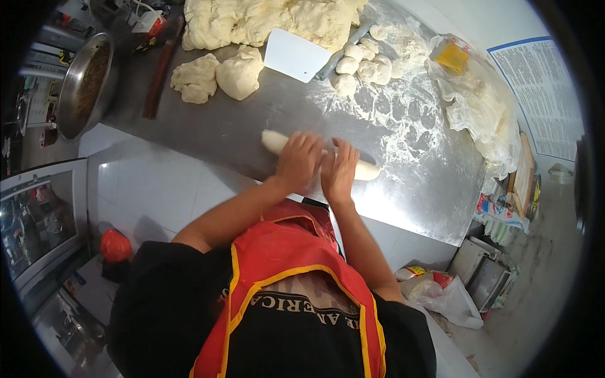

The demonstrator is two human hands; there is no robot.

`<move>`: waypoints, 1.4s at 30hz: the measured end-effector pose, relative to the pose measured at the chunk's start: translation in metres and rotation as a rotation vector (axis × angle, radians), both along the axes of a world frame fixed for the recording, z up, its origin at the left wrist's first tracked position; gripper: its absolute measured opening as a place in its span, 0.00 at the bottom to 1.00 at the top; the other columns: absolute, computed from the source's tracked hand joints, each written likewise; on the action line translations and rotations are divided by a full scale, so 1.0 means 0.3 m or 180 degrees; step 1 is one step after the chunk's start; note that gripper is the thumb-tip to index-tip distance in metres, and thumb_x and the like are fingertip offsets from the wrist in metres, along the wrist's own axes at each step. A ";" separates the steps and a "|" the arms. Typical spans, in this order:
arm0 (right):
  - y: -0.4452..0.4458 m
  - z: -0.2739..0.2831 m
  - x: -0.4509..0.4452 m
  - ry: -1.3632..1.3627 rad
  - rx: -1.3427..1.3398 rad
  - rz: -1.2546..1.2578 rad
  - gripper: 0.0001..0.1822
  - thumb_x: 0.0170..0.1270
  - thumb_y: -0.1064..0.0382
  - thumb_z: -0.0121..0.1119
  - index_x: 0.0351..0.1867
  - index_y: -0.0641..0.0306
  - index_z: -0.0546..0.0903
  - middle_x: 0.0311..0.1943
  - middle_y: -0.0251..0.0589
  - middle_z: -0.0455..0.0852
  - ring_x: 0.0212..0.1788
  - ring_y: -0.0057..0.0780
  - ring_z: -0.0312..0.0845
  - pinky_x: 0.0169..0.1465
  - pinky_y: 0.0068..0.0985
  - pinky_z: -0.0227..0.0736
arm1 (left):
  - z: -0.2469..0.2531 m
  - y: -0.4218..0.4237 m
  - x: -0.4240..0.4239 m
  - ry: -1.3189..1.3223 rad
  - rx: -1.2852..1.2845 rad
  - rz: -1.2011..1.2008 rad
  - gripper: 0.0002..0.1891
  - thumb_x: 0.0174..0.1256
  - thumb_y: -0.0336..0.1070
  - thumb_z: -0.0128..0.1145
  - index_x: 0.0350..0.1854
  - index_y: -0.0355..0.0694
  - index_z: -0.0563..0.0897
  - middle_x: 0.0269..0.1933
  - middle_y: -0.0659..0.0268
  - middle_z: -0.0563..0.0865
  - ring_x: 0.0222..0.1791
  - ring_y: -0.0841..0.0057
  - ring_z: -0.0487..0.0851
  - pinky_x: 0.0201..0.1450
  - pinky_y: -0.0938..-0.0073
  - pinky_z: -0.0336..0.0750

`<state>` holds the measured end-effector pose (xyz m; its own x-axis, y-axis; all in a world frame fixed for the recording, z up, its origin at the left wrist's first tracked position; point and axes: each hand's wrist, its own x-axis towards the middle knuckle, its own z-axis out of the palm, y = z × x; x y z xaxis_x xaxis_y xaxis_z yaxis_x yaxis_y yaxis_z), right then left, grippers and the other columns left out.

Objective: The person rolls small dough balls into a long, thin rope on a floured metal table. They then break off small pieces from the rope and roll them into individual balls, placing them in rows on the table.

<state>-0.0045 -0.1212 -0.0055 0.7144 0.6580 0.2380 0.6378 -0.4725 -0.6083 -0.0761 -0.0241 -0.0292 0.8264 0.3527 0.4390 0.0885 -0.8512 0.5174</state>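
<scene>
A pale roll of dough [367, 171] lies slantwise near the front edge of the steel worktable [208, 127]. Over its middle, side by side, are my left hand [300, 158] and my right hand [341, 167], both blurred, with the fingers curved across the dough. One rounded end sticks out to the left of my left hand, the other to the right of my right hand; the hands cover the part between. Beyond them, a white plastic dough scraper [295, 54] leans against a large mass of dough [269, 21].
Two dough lumps [194, 79] sit left of the scraper. Several small dough balls [366, 61] lie by a grey-blue rod [342, 53] and scattered flour [401, 118]. A dark red stick [160, 78] and a metal bowl [85, 87] are at left; plastic bags [477, 108] at right.
</scene>
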 end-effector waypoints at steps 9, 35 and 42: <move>0.013 -0.157 0.067 -0.0313 -0.1668 -0.0350 0.32 0.64 0.54 0.43 0.68 0.65 0.57 0.68 0.52 0.57 0.71 0.45 0.47 0.71 0.46 0.38 | -0.088 -0.036 0.070 0.0732 0.0641 0.0722 0.15 0.58 0.42 0.53 0.45 0.42 0.79 0.52 0.66 0.77 0.52 0.69 0.73 0.53 0.64 0.66; -0.132 -0.164 0.156 -0.0777 -0.1497 -0.0358 0.34 0.63 0.46 0.47 0.67 0.60 0.60 0.65 0.50 0.63 0.68 0.48 0.54 0.69 0.52 0.39 | -0.046 0.029 0.066 0.1021 0.0361 0.0442 0.23 0.57 0.49 0.55 0.50 0.39 0.74 0.50 0.59 0.75 0.53 0.62 0.70 0.54 0.57 0.62; 0.021 -0.163 0.388 -0.0522 -0.1585 -0.0969 0.30 0.69 0.50 0.35 0.70 0.57 0.53 0.72 0.45 0.48 0.73 0.43 0.43 0.70 0.52 0.35 | -0.040 0.180 0.296 0.1220 0.0325 0.0826 0.17 0.59 0.46 0.53 0.41 0.37 0.75 0.44 0.59 0.75 0.47 0.62 0.71 0.49 0.60 0.64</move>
